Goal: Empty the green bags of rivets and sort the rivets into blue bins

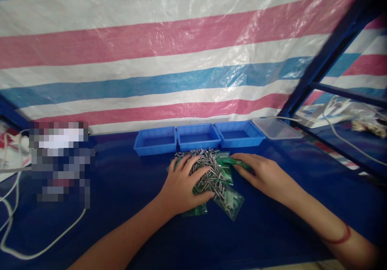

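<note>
A heap of thin silvery metal pins (213,173), like nails or rivets, lies on the blue table among green-tinted clear plastic bags (234,206). My left hand (186,187) rests on the heap's left side with its fingers spread. To the right, my right hand (261,173) pinches a green plastic bag (226,161) between thumb and fingers; its other end touches the heap. Part of the heap and another bag (196,210) are covered by my left hand.
Behind the heap stand three blue trays in a row: left (155,151), middle (199,144) and right (242,142). A translucent lid (278,129) lies beside them. White cables (33,257) run at the left near a blurred-out object (62,161). Striped sheeting (151,72) hangs behind.
</note>
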A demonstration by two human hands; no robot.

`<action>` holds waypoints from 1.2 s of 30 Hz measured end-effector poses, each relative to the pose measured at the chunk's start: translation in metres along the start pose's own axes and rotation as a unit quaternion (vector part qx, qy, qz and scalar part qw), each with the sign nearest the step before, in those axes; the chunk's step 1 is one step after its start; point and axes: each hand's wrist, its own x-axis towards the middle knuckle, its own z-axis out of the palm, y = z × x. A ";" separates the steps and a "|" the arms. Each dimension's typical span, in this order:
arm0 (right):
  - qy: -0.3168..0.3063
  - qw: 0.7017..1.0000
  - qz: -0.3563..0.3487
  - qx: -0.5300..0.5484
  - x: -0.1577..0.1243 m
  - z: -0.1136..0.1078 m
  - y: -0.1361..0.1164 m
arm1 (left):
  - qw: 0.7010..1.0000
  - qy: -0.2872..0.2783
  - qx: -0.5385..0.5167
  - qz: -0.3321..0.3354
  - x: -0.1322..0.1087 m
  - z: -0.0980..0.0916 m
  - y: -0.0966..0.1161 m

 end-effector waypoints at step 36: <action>-0.021 0.839 0.132 0.528 0.073 0.005 -0.062 | 0.855 0.153 -0.450 -0.206 0.013 -0.023 -0.022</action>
